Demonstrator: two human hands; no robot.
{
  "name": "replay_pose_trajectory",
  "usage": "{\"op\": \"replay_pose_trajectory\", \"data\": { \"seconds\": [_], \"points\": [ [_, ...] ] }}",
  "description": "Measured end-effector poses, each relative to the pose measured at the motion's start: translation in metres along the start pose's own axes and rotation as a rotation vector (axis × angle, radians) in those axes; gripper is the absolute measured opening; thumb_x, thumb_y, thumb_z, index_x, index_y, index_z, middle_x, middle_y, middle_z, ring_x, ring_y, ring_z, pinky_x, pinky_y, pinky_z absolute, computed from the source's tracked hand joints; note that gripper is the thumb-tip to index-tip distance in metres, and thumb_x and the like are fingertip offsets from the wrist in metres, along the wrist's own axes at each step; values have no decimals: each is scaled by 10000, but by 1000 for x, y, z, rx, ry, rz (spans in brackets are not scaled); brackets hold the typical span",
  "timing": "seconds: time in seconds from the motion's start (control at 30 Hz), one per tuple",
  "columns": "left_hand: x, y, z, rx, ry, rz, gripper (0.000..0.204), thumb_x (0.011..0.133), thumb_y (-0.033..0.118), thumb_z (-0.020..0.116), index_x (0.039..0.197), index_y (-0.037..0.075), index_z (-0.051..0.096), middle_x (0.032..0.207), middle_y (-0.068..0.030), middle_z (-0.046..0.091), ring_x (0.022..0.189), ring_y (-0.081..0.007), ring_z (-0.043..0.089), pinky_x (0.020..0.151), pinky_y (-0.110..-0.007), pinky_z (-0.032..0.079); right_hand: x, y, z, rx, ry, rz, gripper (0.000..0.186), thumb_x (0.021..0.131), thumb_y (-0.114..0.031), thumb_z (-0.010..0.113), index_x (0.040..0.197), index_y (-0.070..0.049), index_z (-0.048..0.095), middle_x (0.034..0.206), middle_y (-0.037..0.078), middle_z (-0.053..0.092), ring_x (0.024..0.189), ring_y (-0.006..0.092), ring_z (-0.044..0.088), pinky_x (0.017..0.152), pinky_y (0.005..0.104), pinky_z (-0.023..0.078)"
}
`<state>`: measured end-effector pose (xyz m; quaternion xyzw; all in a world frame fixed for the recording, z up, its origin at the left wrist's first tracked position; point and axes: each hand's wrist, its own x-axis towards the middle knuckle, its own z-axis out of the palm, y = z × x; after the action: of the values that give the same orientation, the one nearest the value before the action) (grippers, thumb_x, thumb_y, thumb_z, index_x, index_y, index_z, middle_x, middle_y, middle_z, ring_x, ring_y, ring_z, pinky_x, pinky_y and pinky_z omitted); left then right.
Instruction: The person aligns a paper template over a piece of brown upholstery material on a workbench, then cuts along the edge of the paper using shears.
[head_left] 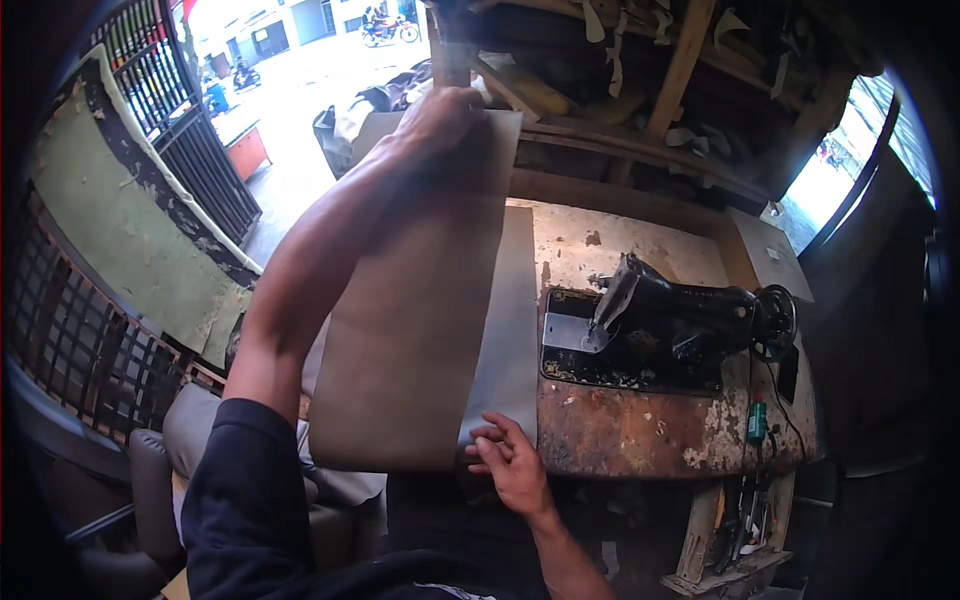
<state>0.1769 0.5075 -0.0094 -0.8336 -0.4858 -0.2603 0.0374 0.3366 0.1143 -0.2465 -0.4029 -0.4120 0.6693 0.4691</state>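
My left hand (440, 118) is raised at the top of a long taupe sheet (390, 350), fingers closed on its upper end, with my forearm across it. Beside and partly behind that sheet, a paler grey sheet (510, 320) lies along the worn worktable (640, 430). My right hand (508, 465) has its fingers apart and curled loosely near the lower part of the pale sheet, by the taupe sheet's edge. Just right of the sheets stands a black sewing machine (660, 330) with a handwheel.
Wooden shelving (660, 110) with scraps rises behind the table. A green container (756, 423) sits at the right, above a holder of tools (745, 530). At left are grey padded pieces (195, 420) and metal grilles (100, 360). Outside are motorbikes (388, 30) on the street.
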Motion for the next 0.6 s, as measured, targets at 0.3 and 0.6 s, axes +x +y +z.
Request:
{"op": "replay_pose_trajectory", "data": {
  "seconds": [0.3,0.6],
  "points": [
    [-149,-59,152,140,-302,-288,596,972,492,584,1482,195,496,1559,-173,410,1487,-372,308,1164,-681,208,-28,-10,-13,-779,242,-150,517,961,-183,698,1430,-45,528,1397,203,560,1160,294,655,877,412,571],
    [-269,-42,141,126,-350,-449,604,1032,517,397,1558,222,409,1645,-147,306,1538,-346,228,1251,-555,95,-49,-26,-1,-1491,216,-329,405,936,-341,690,1259,-96,686,1330,113,654,1246,287,579,1108,567,343]
  ]
}}
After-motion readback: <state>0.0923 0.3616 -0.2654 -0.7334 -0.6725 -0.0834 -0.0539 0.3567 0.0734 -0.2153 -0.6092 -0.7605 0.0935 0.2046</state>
